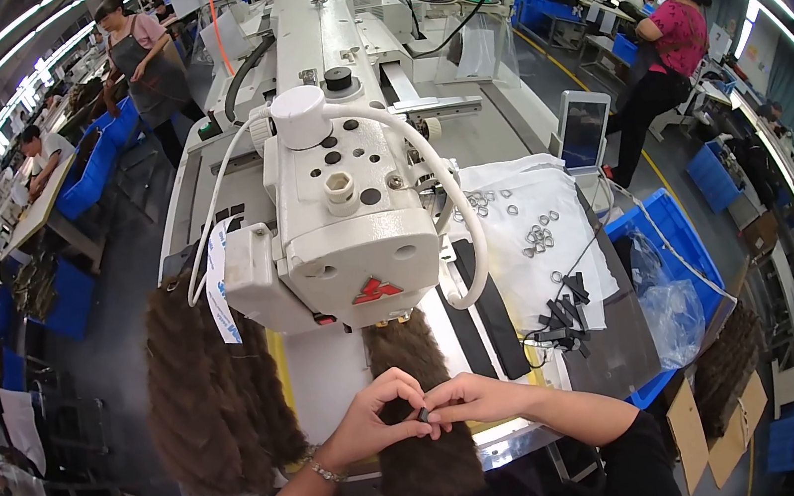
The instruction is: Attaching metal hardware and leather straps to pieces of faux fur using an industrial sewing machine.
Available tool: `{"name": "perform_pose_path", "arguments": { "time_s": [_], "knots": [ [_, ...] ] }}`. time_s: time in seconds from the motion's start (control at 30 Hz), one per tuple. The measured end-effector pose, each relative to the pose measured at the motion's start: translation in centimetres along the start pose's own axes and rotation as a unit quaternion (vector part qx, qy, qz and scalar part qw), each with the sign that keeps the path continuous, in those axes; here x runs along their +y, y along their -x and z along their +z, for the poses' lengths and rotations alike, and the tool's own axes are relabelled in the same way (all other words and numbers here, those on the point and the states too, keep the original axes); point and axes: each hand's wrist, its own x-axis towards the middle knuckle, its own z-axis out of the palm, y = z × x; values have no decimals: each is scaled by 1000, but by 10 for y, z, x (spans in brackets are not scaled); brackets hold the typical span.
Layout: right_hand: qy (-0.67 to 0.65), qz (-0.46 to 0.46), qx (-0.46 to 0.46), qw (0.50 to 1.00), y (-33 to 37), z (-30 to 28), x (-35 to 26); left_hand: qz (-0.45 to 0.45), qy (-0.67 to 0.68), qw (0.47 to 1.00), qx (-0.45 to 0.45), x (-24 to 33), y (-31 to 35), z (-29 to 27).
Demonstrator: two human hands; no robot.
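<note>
In front of the sewing machine's head [356, 243], my left hand [379, 419] and my right hand [477, 400] meet at the fingertips. Both pinch a small black piece [423, 414], mostly hidden by the fingers; it resembles the short black strap pieces [562, 319] at the right. Beneath my hands a brown fur strip [431, 469] runs from under the machine head toward me and hangs over the table's front edge. More brown fur pieces [201, 394] lie to the left. Several small metal rings [541, 237] rest on a white cloth [522, 282] at the right.
Two long black strips [486, 316] lie right of the needle area. A small screen [584, 128] stands at the back right. Beside the table, a blue bin [681, 231] holds clear plastic. Other people work farther off, including one in a grey apron [144, 76].
</note>
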Motion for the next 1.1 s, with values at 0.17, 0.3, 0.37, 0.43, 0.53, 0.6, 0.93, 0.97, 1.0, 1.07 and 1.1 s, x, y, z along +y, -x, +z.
{"name": "perform_pose_path", "arguments": {
  "time_s": [0.17, 0.3, 0.37, 0.43, 0.53, 0.6, 0.93, 0.97, 1.0, 1.07, 1.1],
  "knots": [
    [1, -9, 3, 1000, 2, 2, -1, 5, 3, 1000, 1, -4, 2, 0],
    [5, -30, 4, 1000, 2, 5, 1, -2, 8, 1000, -27, 6, 1, 1],
    [10, -34, -8, 999, 1, 2, 1, 2, 0, 999, -32, 8, 1, 1],
    [17, -40, -21, 999, 0, 1, 0, 8, -9, 999, -36, 8, 0, 0],
    [11, -40, -26, 999, -1, 2, -3, 39, -52, 997, -40, 5, 0, -1],
    [21, -6, -24, 999, 0, 3, -7, -5, -20, 1000, -22, 3, 3, 1],
    [-30, 8, 90, 995, 1, 5, 0, 50, -125, 985, 106, -3, 4, 4],
    [-31, 8, 90, 995, 2, 6, -1, 49, -124, 985, 105, -2, 4, 4],
    [5, -3, 100, 995, 2, 7, -4, 60, -127, 983, 116, -1, 4, 4],
    [41, -13, 112, 993, 4, 7, -9, 70, -128, 982, 124, -1, 4, 4],
    [78, -4, 119, 990, 6, 4, -13, 67, -117, 980, 145, -2, 5, 4]
  ]
}}
